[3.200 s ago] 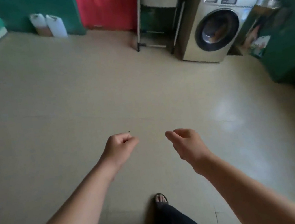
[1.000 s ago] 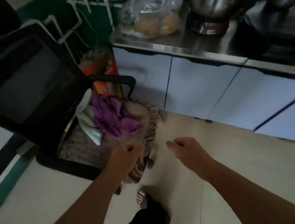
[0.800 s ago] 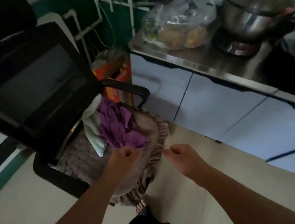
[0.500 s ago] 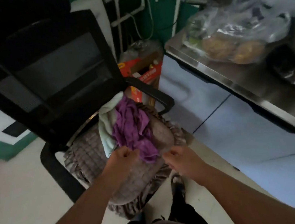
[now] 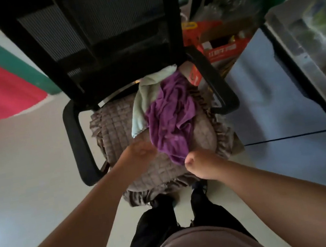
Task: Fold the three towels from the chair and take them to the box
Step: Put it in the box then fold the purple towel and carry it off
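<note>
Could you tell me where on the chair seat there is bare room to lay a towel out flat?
The left half of the quilted seat cushion is bare, bordered by the left armrest and the pale green towel. The front strip near the left hand and right hand is also free. The right side is crowded: the purple towel is heaped there, against the right armrest.

The person's arms were bare all the way up, with no sleeves to be seen. The left hand (image 5: 138, 150) and the right hand (image 5: 200, 163) had nothing on them, no rings and no watch. The person wore a soft top (image 5: 204, 245) in a dull pinkish-brown colour. Below it were black trousers (image 5: 152, 229). The shoes (image 5: 196, 187) were dark and hard to make out.
</note>
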